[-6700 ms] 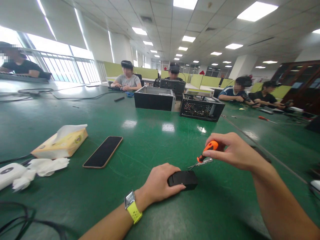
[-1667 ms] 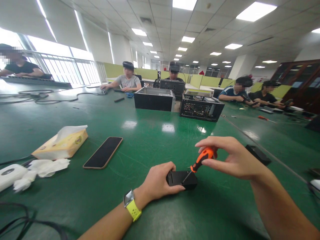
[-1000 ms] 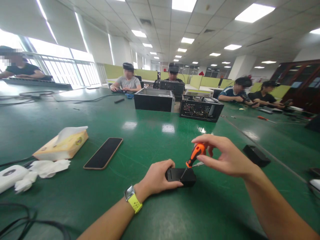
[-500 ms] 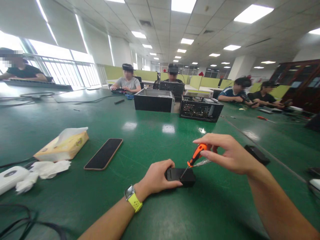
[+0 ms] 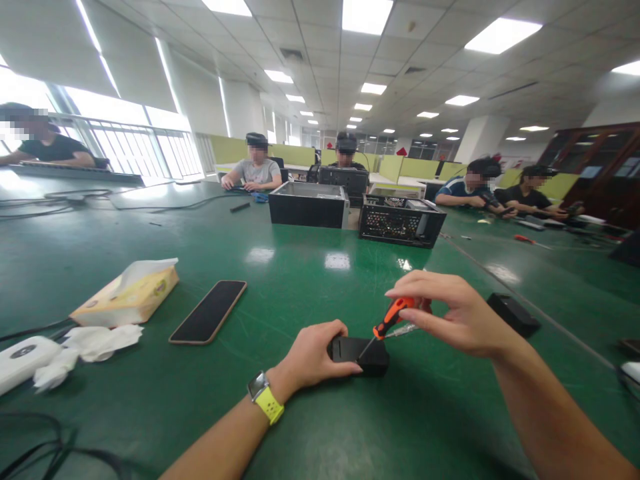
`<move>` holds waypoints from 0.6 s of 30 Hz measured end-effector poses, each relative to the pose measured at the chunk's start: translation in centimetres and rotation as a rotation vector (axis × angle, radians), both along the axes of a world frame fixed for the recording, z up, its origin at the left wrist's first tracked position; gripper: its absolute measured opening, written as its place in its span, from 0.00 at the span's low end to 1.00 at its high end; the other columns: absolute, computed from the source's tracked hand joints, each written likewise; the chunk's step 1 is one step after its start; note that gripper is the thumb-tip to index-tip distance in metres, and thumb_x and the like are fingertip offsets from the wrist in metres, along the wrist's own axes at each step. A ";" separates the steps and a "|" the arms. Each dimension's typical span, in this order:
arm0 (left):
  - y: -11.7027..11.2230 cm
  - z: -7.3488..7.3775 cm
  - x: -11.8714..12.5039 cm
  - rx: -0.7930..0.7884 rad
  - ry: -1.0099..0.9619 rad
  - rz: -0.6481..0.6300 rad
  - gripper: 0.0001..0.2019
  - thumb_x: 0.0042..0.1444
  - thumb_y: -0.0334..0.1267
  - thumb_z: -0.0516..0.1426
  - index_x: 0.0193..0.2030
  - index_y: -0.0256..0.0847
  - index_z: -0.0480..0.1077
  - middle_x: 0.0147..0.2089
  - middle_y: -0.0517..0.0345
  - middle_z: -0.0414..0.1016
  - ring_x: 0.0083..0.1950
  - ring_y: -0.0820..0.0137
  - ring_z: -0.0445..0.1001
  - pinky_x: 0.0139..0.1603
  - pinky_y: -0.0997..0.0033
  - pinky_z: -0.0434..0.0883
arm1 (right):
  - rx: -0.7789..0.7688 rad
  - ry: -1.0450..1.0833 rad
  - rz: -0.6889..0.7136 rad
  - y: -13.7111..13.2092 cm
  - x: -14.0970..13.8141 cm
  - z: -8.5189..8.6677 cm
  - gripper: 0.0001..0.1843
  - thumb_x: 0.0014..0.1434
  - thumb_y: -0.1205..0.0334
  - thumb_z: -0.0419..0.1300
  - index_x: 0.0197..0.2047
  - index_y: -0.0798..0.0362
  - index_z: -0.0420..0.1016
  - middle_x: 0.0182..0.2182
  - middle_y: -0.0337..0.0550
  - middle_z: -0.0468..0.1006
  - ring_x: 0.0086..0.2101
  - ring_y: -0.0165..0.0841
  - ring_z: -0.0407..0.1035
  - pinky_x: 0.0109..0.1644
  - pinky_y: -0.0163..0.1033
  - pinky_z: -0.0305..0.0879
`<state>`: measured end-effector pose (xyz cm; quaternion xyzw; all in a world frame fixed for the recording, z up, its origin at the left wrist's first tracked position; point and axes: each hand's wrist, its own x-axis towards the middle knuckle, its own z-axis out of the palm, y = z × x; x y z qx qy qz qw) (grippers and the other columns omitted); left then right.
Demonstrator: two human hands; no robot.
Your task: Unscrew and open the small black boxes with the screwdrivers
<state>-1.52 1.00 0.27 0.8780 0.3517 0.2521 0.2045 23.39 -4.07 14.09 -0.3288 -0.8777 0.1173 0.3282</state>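
Note:
A small black box-shaped device (image 5: 373, 353) lies on the green table (image 5: 320, 433) in front of me. My left hand (image 5: 313, 353) grips its left end, thumb along the near side and fingers on the far side. Between the thumb and fingers of my right hand (image 5: 450, 313) is an orange and black screwdriver (image 5: 393, 319). It is tilted, with its tip touching the top of the device close to my left thumb. A second, clear-handled shaft (image 5: 401, 331) shows behind the screwdriver; I cannot make out what it belongs to.
Left of my hands lie a phone (image 5: 209, 312), a tissue pack (image 5: 127, 293), crumpled tissue and a white device (image 5: 25, 360). Another black block (image 5: 514, 315) sits beyond my right wrist. Two open metal cases (image 5: 309, 208) stand farther back. Several people work around the table.
The screwdriver leans over slightly more, and my right hand has shifted a little with it. My left hand still holds the device in nearly the same place.

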 end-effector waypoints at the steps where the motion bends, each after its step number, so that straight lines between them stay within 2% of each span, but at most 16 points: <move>1: 0.0 0.0 0.0 0.004 0.000 0.001 0.23 0.47 0.58 0.64 0.38 0.41 0.67 0.32 0.61 0.71 0.31 0.69 0.69 0.31 0.75 0.60 | -0.005 0.005 0.003 0.0 0.1 0.0 0.13 0.62 0.67 0.58 0.50 0.52 0.75 0.38 0.43 0.77 0.30 0.27 0.70 0.35 0.33 0.66; 3: 0.1 0.0 0.0 0.009 0.000 0.001 0.23 0.47 0.58 0.64 0.38 0.41 0.67 0.33 0.62 0.71 0.31 0.69 0.69 0.30 0.75 0.60 | 0.023 -0.001 -0.006 0.1 0.2 -0.2 0.12 0.61 0.66 0.60 0.49 0.52 0.75 0.34 0.40 0.77 0.28 0.27 0.68 0.34 0.33 0.65; 6: 0.1 -0.1 0.0 0.013 0.003 0.006 0.23 0.47 0.58 0.64 0.38 0.41 0.67 0.32 0.62 0.71 0.31 0.69 0.69 0.30 0.74 0.60 | 0.155 -0.042 -0.093 0.5 -0.1 -0.8 0.10 0.60 0.60 0.63 0.44 0.54 0.77 0.27 0.38 0.77 0.26 0.28 0.68 0.32 0.34 0.63; 10: 0.1 0.0 0.1 0.014 0.010 0.008 0.23 0.47 0.57 0.64 0.38 0.41 0.67 0.32 0.62 0.71 0.31 0.69 0.69 0.31 0.74 0.61 | 0.265 -0.083 -0.216 0.7 -0.6 -1.3 0.10 0.61 0.58 0.61 0.39 0.56 0.78 0.30 0.42 0.81 0.27 0.29 0.73 0.33 0.34 0.64; 14: 0.0 0.1 0.1 0.016 0.009 0.009 0.23 0.47 0.59 0.64 0.38 0.41 0.67 0.32 0.62 0.71 0.31 0.69 0.69 0.30 0.74 0.60 | 0.188 -0.102 -0.188 0.3 -0.4 -0.7 0.13 0.61 0.59 0.62 0.48 0.54 0.76 0.29 0.39 0.79 0.26 0.28 0.69 0.31 0.33 0.64; 16: 0.0 0.1 0.1 0.014 0.008 0.011 0.24 0.47 0.59 0.63 0.38 0.41 0.67 0.32 0.61 0.71 0.31 0.68 0.69 0.30 0.74 0.60 | 0.091 -0.081 -0.133 0.0 -0.1 -0.3 0.15 0.62 0.63 0.60 0.52 0.52 0.73 0.34 0.40 0.78 0.27 0.27 0.69 0.31 0.32 0.64; 18: 0.0 0.1 0.1 0.009 0.008 0.010 0.24 0.47 0.59 0.64 0.38 0.41 0.67 0.32 0.61 0.72 0.31 0.68 0.69 0.31 0.74 0.61 | 0.025 -0.043 -0.072 0.0 0.0 -0.1 0.14 0.63 0.67 0.58 0.52 0.52 0.72 0.38 0.41 0.77 0.29 0.26 0.69 0.32 0.31 0.65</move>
